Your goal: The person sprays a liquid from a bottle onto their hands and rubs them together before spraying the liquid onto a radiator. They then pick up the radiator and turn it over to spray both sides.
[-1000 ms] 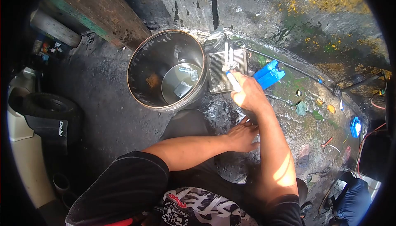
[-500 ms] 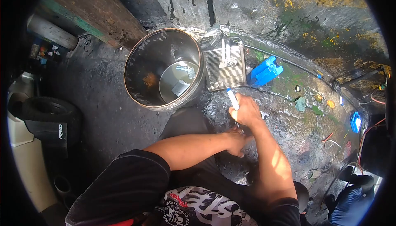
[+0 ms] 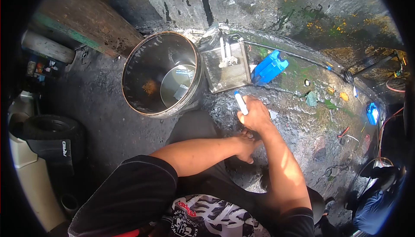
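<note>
My right hand (image 3: pixel 256 113) is closed around a white tube-shaped bottle (image 3: pixel 241 103) with a blue tip. That tip points at the lower edge of a ribbed metal radiator core (image 3: pixel 225 75), a short distance away. Below the right hand is my left hand (image 3: pixel 246 148), close to the right wrist, with its fingers loosely bent and apart and nothing visible in them. Some of its fingers are partly hidden. Pale metal fittings (image 3: pixel 228 59) lie across the core. Right beside it stands a blue jug (image 3: pixel 269 67).
A large open drum (image 3: pixel 142 70) with murky liquid stands left of the core. A rusty beam (image 3: pixel 90 16) slants behind it. A tire (image 3: pixel 52 129) lies at far left. Another blue container (image 3: pixel 372 113) and a person's dark-blue clothing (image 3: pixel 377 206) are at the right.
The view has shifted, so the drum, core and jug appear slightly further left. My right hand still holds the bottle, now a little more upright. The dark-blue clothing appears further right.
</note>
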A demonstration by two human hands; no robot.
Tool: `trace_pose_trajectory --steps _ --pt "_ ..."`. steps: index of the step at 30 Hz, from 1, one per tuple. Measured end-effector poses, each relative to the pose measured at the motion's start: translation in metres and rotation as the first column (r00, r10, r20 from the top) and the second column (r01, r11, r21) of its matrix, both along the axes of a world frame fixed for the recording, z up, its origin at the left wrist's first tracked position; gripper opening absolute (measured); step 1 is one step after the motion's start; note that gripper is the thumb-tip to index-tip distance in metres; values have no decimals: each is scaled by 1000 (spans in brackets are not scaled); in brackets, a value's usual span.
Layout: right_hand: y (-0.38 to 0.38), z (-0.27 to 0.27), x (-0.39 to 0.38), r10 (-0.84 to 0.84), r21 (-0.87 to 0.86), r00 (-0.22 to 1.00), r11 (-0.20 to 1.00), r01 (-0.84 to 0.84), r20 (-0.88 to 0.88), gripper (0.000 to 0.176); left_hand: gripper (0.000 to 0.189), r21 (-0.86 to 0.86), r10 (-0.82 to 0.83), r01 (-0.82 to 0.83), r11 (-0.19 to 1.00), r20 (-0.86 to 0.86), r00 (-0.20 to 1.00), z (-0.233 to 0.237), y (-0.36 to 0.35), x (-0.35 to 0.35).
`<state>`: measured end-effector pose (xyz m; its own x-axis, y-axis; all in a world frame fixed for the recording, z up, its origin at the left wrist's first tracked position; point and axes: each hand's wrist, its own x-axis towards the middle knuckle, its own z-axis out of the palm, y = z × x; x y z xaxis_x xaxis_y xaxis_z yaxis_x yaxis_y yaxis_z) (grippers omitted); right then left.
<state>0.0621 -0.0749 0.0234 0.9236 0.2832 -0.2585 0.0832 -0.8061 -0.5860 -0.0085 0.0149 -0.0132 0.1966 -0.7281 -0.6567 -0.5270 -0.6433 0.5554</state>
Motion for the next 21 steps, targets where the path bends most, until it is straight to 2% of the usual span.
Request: trace_pose_trajectory --steps 3,6,9,12,18,21 --pt "6 18 -3 -36 -88 992 996 26 -117 37 108 9 -2 3 1000 -28 1000 1 -2 0" --pt "4 14 -2 -27 -74 994 997 20 -104 37 108 1 9 -9 1000 -21 1000 -1 -1 -1" --pt "2 0 -2 -62 8 998 998 62 -2 36 108 10 0 0 1000 -11 1000 -6 0 -1" --pt "1 3 2 -76 -71 994 995 71 -77 36 108 9 -5 5 1000 -12 1000 -8 0 -1" --pt "0 2 1 -41 -23 997 999 39 -71 35 107 43 -2 4 999 -45 999 0 0 2" --pt "0 8 1 -32 -56 992 998 26 -120 36 107 45 -7 9 999 -41 999 1 -2 2"
